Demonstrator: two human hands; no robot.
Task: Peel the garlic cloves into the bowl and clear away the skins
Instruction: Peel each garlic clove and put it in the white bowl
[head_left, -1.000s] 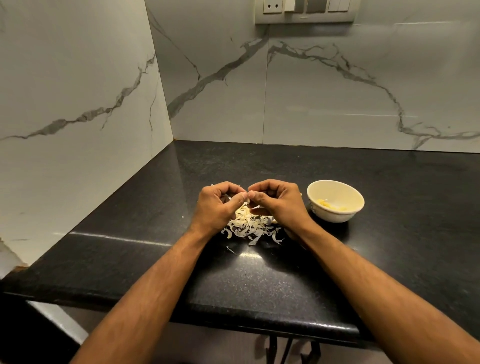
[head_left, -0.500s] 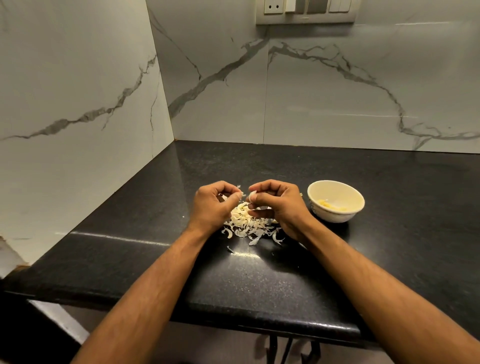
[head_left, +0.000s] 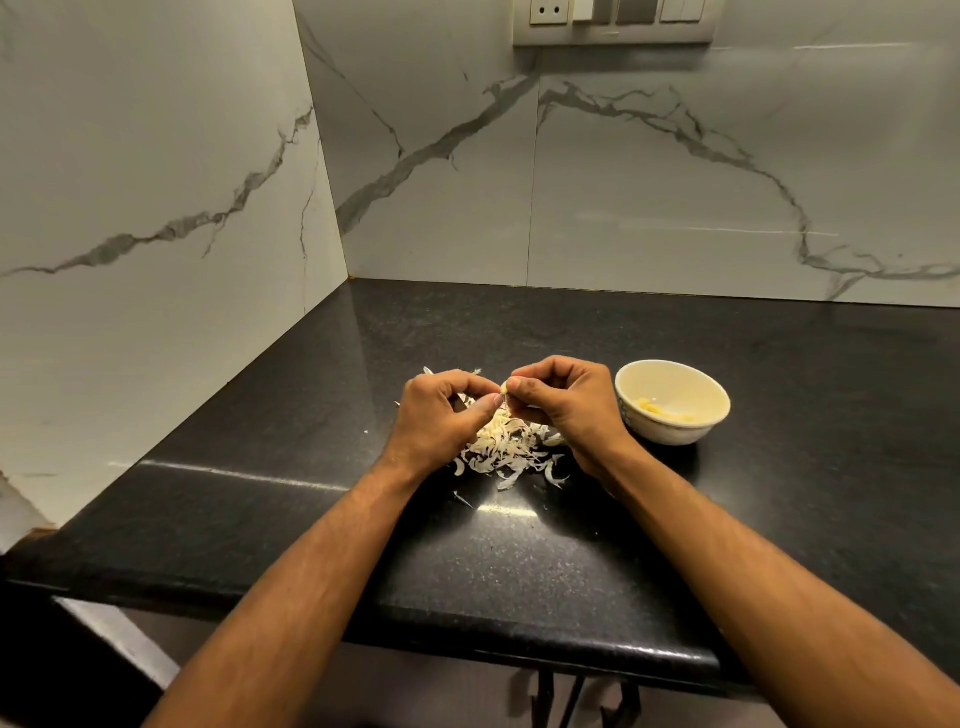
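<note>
A small garlic clove (head_left: 504, 387) sits pinched between the fingertips of my right hand (head_left: 563, 402). My left hand (head_left: 441, 415) is close beside it, fingers curled, its thumb tip touching the clove from the left. Both hands hover just above a heap of pale garlic skins (head_left: 511, 452) on the black counter. To the right stands a cream bowl (head_left: 670, 428) with a few peeled yellowish cloves (head_left: 657, 408) in its bottom. Part of the heap is hidden under my hands.
The black speckled counter (head_left: 519, 561) meets marble walls at the left and back. Its front edge runs near my forearms. A switch and socket panel (head_left: 613, 21) is on the back wall. Stray skin bits (head_left: 462, 499) lie near the heap.
My hands drew slightly apart half a second ago and have come back together at the clove, a little higher above the skins. The bowl has not moved.
</note>
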